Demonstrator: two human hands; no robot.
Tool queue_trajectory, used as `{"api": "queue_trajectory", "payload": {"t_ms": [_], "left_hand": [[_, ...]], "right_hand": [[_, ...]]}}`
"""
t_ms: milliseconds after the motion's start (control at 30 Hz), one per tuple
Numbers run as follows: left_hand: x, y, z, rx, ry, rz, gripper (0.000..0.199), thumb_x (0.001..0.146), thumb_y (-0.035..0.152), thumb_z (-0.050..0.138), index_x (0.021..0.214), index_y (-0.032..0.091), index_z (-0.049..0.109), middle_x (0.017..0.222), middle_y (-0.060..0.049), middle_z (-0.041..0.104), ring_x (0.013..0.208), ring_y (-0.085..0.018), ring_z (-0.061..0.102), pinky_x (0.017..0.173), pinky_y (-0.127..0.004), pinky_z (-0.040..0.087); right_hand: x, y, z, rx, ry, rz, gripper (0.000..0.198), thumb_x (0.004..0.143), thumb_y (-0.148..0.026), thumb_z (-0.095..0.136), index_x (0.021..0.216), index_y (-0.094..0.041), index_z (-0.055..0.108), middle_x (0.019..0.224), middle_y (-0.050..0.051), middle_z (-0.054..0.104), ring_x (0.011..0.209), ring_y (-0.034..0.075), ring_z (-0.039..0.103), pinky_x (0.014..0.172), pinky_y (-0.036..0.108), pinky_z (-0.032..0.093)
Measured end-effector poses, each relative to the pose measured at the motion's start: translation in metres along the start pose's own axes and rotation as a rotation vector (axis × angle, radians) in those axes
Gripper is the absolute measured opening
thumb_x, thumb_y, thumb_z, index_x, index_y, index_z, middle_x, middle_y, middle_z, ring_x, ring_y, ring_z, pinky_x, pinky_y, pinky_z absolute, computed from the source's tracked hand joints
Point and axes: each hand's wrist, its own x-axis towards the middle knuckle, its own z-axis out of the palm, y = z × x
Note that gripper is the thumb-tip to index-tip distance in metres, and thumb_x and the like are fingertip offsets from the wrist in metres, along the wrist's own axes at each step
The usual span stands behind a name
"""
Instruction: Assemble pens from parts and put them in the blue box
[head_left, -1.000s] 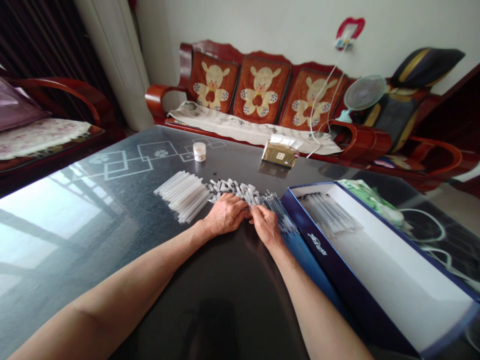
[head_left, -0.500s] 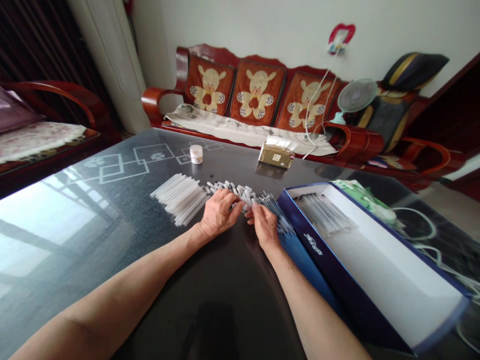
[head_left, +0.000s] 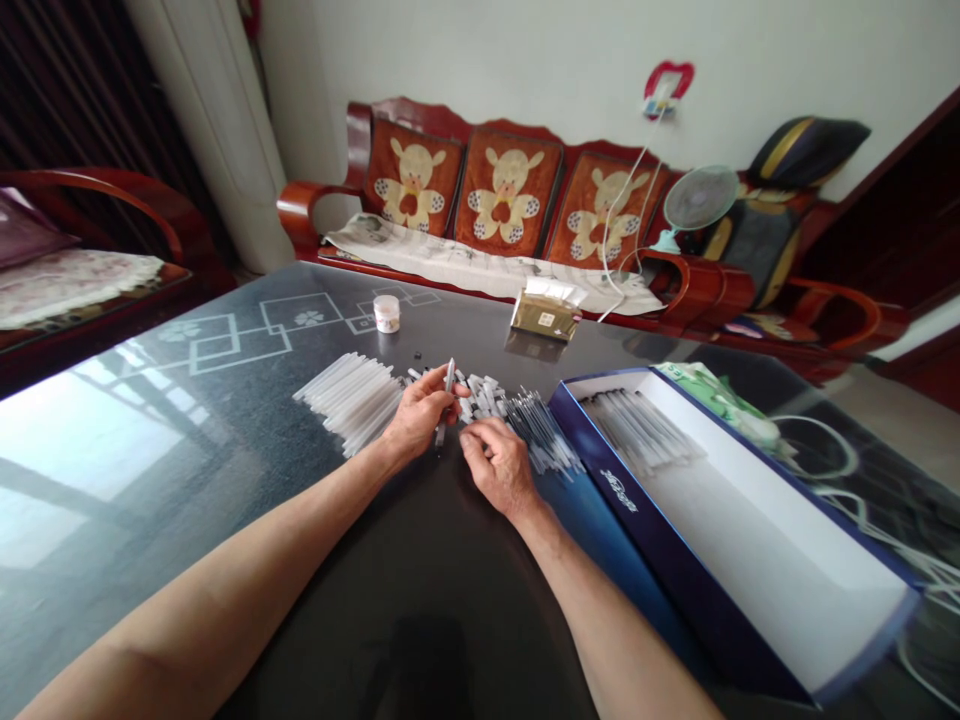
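Note:
My left hand (head_left: 418, 412) is closed around a slim pen (head_left: 450, 372), whose grey-white tip points up past the fingers and whose other end shows below them. Just right of it, my right hand (head_left: 496, 465) is low at the table with curled fingers; anything inside them is hidden. Beyond both hands lies a pile of short white and grey pen caps (head_left: 484, 395), partly covered by the left hand. White pen barrels (head_left: 352, 395) lie side by side at the left. Thin dark-tipped refills (head_left: 541, 432) are heaped to the right of my right hand.
A long blue box (head_left: 757, 580), white inside, stands at the right with a row of pens (head_left: 645, 430) at its far end. Farther back are a small round tub (head_left: 387, 314) and a tissue box (head_left: 545, 312). A green packet (head_left: 720, 400) and white cables (head_left: 870, 510) lie beyond the box.
My hands were together over the caps and have separated. The left has drawn back left, with the pen now upright in it; the right has come nearer with its fingers curled.

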Motion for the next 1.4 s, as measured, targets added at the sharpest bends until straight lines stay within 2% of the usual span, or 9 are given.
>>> {"api": "queue_trajectory", "payload": {"t_ms": [100,167,300,500,667,767,900,1000,1400], "left_hand": [[0.004,-0.001,-0.006,0.178,0.091,0.077,0.049,0.079,0.032,0.051,0.125,0.014,0.055,0.076,-0.001,0.064,0.046,-0.006,0.042,0.045,-0.019,0.035],[0.004,-0.001,-0.010,0.371,0.150,0.163,0.045,0.084,0.036,0.050,0.122,0.016,0.059,0.067,0.002,0.062,0.048,-0.007,0.044,0.049,-0.020,0.038],[0.000,-0.004,-0.012,0.709,0.173,0.329,0.034,0.088,0.034,0.049,0.114,0.019,0.066,0.061,0.002,0.062,0.054,-0.009,0.052,0.061,-0.021,0.043],[-0.008,-0.015,-0.009,0.904,-0.013,0.617,0.033,0.092,0.026,0.045,0.120,0.018,0.062,0.086,-0.006,0.069,0.073,-0.014,0.063,0.071,-0.024,0.049],[-0.008,-0.019,-0.010,0.970,-0.039,0.626,0.033,0.093,0.026,0.045,0.121,0.019,0.060,0.089,-0.007,0.068,0.076,-0.015,0.065,0.070,-0.025,0.050],[-0.008,-0.018,-0.011,0.988,-0.040,0.621,0.033,0.093,0.026,0.045,0.122,0.019,0.060,0.088,-0.007,0.069,0.076,-0.015,0.066,0.071,-0.024,0.050],[-0.010,-0.017,-0.009,1.036,-0.078,0.586,0.033,0.093,0.025,0.045,0.121,0.018,0.060,0.093,-0.008,0.070,0.081,-0.017,0.067,0.074,-0.025,0.051],[-0.012,-0.017,-0.008,1.069,-0.108,0.561,0.033,0.093,0.025,0.045,0.122,0.018,0.060,0.098,-0.009,0.071,0.084,-0.018,0.068,0.075,-0.026,0.052],[-0.011,-0.020,-0.007,1.068,-0.114,0.540,0.032,0.093,0.028,0.044,0.118,0.018,0.061,0.100,-0.009,0.071,0.086,-0.019,0.068,0.076,-0.028,0.052]], "right_hand": [[0.003,0.014,-0.010,-0.128,0.249,0.043,0.026,0.087,-0.020,0.043,0.093,-0.020,0.068,0.092,0.008,0.065,0.086,0.020,0.061,0.081,0.033,0.049],[0.005,0.025,-0.016,-0.240,0.313,0.050,0.028,0.084,-0.016,0.042,0.091,-0.020,0.069,0.093,0.009,0.064,0.091,0.021,0.059,0.086,0.035,0.047],[0.003,0.036,-0.020,-0.446,0.218,0.066,0.022,0.080,-0.017,0.051,0.087,-0.021,0.071,0.099,0.009,0.064,0.094,0.024,0.056,0.088,0.038,0.043],[0.001,0.033,-0.011,-0.603,0.075,-0.009,0.028,0.078,-0.017,0.055,0.102,-0.025,0.069,0.127,0.009,0.057,0.116,0.029,0.046,0.094,0.045,0.035],[0.001,0.035,-0.013,-0.524,0.187,-0.009,0.026,0.071,-0.006,0.049,0.080,-0.021,0.069,0.115,0.007,0.063,0.113,0.025,0.050,0.099,0.042,0.033],[0.000,0.034,-0.014,-0.504,0.232,0.003,0.022,0.074,-0.009,0.050,0.081,-0.019,0.069,0.109,0.008,0.065,0.108,0.024,0.053,0.098,0.040,0.034],[0.000,0.028,-0.012,-0.611,0.104,0.003,0.017,0.085,-0.026,0.055,0.090,-0.022,0.070,0.123,0.009,0.062,0.117,0.030,0.045,0.099,0.050,0.028],[0.000,0.025,-0.010,-0.655,0.038,0.016,0.017,0.087,-0.027,0.054,0.088,-0.023,0.071,0.129,0.006,0.059,0.121,0.033,0.041,0.100,0.055,0.023],[0.003,0.033,-0.008,-0.402,0.200,-0.099,0.009,0.086,-0.019,0.054,0.091,-0.018,0.062,0.099,0.008,0.068,0.096,0.022,0.060,0.089,0.038,0.041]]}}
